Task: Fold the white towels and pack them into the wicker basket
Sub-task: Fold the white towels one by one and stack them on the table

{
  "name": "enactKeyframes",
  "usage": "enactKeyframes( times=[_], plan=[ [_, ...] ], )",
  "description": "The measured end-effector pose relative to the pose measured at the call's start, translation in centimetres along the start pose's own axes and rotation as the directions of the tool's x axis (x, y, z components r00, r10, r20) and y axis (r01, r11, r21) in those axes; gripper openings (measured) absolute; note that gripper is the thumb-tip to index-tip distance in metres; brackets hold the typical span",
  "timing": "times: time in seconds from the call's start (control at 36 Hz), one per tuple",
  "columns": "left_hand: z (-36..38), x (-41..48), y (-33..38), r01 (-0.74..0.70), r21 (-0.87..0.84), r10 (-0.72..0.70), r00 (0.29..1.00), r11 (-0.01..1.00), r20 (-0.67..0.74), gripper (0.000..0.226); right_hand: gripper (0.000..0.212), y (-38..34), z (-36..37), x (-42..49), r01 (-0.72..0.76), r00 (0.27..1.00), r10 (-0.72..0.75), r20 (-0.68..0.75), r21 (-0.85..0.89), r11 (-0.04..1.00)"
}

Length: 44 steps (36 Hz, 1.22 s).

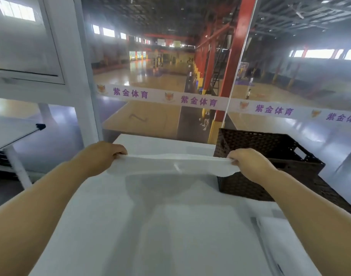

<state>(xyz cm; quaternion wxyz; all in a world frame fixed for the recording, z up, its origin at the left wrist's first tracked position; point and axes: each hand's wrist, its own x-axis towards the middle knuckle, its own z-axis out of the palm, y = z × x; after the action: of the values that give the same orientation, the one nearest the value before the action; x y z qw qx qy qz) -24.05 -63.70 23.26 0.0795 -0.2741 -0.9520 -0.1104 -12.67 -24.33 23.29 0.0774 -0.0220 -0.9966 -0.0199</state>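
Two hands, left (103, 154) and right (248, 162), pinch a towel (170, 164) taut above the bench (150, 226), beside the basket (270, 156), seemingly empty. Folding is underway; next, halve it and lay flat.

My towel (170, 163) is plain white, the table (150, 226) white too; at two o'clock, the basket (270, 156) is dark-brown woven wicker.

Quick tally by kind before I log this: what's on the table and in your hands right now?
White towels: 2, one stretched between the left hand and right hand as the held towel, plus the towel pile at the table's near right (layers unclear)
Wicker basket: 1
Total: 3
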Motion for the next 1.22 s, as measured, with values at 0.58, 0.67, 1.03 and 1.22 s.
enactKeyframes(
  times=[0.58,0.67,1.03,1.22],
  plan=[
    [17.8,-9.9,-3.7,0.169,-0.019,-0.116,0.752,0.986,0.649,0.026,0.013,-5.9,17.6,-9.2,-0.185,0.767,0.061,0.639,0.13,0.974],
    [18.9,-8.3,-4.2,0.24,0.01,-0.201,0.791,0.971,0.578,0.036,0.019,-6.2,18.5,-7.3,-0.199,0.814,0.125,0.567,0.07,0.977],
    [25.5,-3.3,-4.6,0.139,0.177,-0.214,0.813,0.974,0.541,0.043,0.027,-6.5,25.2,-1.2,-0.212,0.788,0.163,0.593,0.014,0.977],
    [28.1,-2.1,-5.5,0.095,0.145,-0.162,0.806,0.985,0.569,0.034,0.03,-5.4,27.8,-0.6,-0.17,0.781,0.121,0.613,0.022,0.985]
  ],
)
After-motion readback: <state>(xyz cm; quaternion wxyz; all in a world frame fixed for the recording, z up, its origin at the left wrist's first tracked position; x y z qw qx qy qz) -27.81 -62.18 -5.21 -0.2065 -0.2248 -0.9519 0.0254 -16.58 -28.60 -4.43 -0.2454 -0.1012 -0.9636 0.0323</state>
